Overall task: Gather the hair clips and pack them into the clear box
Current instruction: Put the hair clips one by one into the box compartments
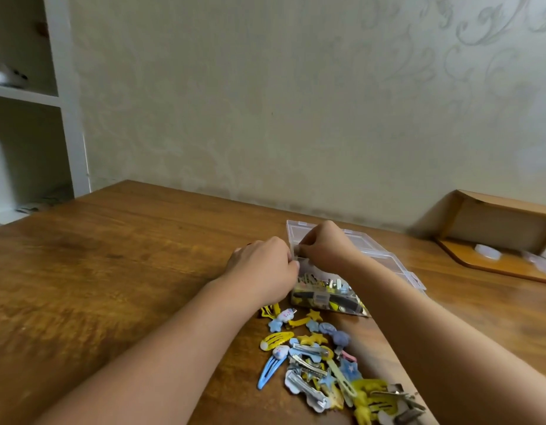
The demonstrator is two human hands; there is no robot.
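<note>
A: Obs. Both hands meet over the far-left corner of the clear box (326, 294), which sits on the table (112, 256) about centre frame. Left hand (262, 265) has fingers curled; right hand (323, 246) pinches a small metallic piece. Probably a clip, too blurred to confirm.

B: Left hand's hold?

A: Cannot tell whether it grips the same piece or the box wall.

B: Contents?

A: Box is partly filled: yellow, black and silver clips. Its lid (372, 243) lies open behind, at 1 o'clock from the box. Loose hair clips (314, 357) are heaped at 6 o'clock, near the box.

B: Risks?

A: Judgement: the forearms flank the heap (the right nearly overlies it), so a sweep could scatter clips off the near edge. Overfilling could also stop the lid closing.
</note>
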